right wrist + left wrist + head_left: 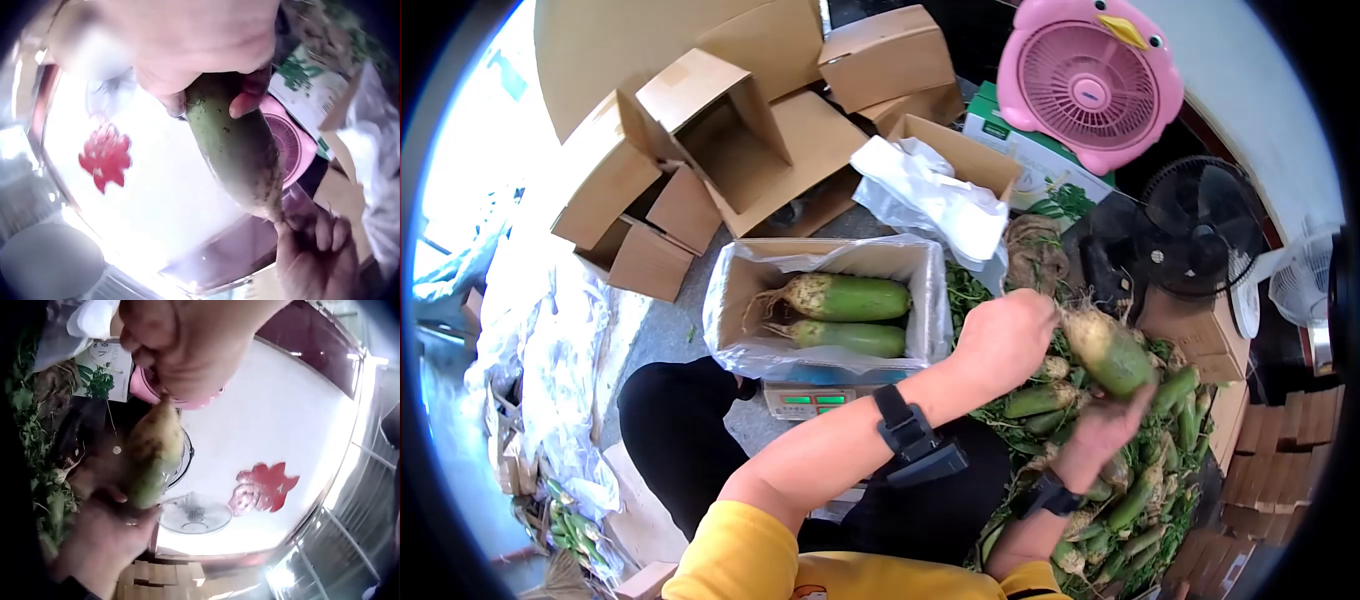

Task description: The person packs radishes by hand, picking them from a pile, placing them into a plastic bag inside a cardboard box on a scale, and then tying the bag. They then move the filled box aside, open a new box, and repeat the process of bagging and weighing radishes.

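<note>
A green radish with a pale root end (1108, 350) is held up above the heap of radishes (1135, 500). My right hand (1100, 430) grips its green end, thumb and fingers round it in the right wrist view (206, 44). At the root tip, my left hand (1005, 340) pinches with curled fingers, also visible in the right wrist view (315, 250). Two green radishes (850, 298) lie side by side in a plastic-lined carton (825, 245), which stands on a scale (800, 401) with green digits.
Empty cartons (740, 150) stand behind the lined one. White plastic (940, 190) hangs over another box. A pink fan (1090, 90) and a black fan (1205, 225) stand at the back right. Plastic sheets (550, 350) lie at left, stacked cardboard (1280, 470) at right.
</note>
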Demonstrator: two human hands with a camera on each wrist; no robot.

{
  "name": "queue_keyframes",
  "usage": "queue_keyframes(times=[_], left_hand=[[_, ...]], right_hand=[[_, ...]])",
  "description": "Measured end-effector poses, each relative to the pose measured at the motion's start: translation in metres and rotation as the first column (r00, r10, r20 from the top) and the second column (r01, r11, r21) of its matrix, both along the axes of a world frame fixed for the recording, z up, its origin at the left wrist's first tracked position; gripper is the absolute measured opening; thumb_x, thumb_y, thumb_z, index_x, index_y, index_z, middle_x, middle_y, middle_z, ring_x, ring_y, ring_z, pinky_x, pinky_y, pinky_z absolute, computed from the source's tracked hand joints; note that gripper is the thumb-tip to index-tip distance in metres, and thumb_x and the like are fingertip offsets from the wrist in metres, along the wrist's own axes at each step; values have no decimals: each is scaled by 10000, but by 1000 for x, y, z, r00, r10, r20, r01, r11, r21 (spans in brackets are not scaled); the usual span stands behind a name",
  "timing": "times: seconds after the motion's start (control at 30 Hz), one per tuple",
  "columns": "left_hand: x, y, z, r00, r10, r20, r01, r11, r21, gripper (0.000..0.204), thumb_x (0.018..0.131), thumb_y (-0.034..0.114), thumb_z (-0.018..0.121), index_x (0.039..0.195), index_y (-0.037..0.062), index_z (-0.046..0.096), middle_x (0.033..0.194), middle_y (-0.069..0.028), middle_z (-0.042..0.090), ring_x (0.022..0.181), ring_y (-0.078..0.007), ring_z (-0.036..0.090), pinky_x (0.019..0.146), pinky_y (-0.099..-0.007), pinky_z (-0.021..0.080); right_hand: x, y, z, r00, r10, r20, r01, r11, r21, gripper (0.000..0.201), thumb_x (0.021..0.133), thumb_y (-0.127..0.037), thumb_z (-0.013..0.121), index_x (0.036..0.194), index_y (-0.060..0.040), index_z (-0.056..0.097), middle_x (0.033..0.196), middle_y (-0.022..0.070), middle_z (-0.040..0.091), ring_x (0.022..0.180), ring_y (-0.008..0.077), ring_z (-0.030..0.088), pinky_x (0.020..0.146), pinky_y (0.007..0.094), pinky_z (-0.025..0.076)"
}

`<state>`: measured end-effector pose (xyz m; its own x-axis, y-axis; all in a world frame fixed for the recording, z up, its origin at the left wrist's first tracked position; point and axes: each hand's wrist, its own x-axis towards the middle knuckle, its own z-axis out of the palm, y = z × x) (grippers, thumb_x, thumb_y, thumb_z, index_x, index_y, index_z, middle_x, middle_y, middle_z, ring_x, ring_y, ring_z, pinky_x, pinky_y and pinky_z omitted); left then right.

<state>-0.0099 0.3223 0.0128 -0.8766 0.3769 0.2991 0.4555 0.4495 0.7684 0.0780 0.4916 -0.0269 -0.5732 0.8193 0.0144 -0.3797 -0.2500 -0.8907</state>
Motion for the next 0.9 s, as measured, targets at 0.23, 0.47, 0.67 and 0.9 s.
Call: queue_keyframes(times=[0.23,0.47,0.67,0.9], left_hand=[[23,-4,0,947,-283,152,320,865,-386,278,770,225,656,941,6,644,1067,-192,541,818,-321,629,684,-395,523],[12,-80,47,903,-314,293,416,809,-415,210,781,183,629,924,30,646,1115,-164,523,893,-314,597,737,-390,505],[17,-230,67,978,208,-22,-180,786,-592,281,727,72,631,1006,79,657,1252,-169,455,1170,-359,407,961,-422,394],[25,-284,24,821,477,315,-224,775,-590,490,710,54,667,1185,60,546,1266,-189,437,1109,-382,487,923,-397,439]], right_hand=[[13,22,57,976,-196,96,109,819,564,454,867,-119,573,1271,-84,369,1185,135,462,929,231,539,632,300,480],[-15,3,95,983,183,-11,-156,867,473,539,770,-43,601,1259,-93,380,1165,147,505,987,249,545,678,313,497],[-78,-112,116,582,776,243,-741,382,552,586,640,-8,703,1158,-82,441,1164,129,525,1056,223,530,921,366,435],[-133,-244,72,192,811,552,-748,-243,618,489,629,-29,711,1073,-50,505,1089,127,530,1063,271,517,929,342,409]])
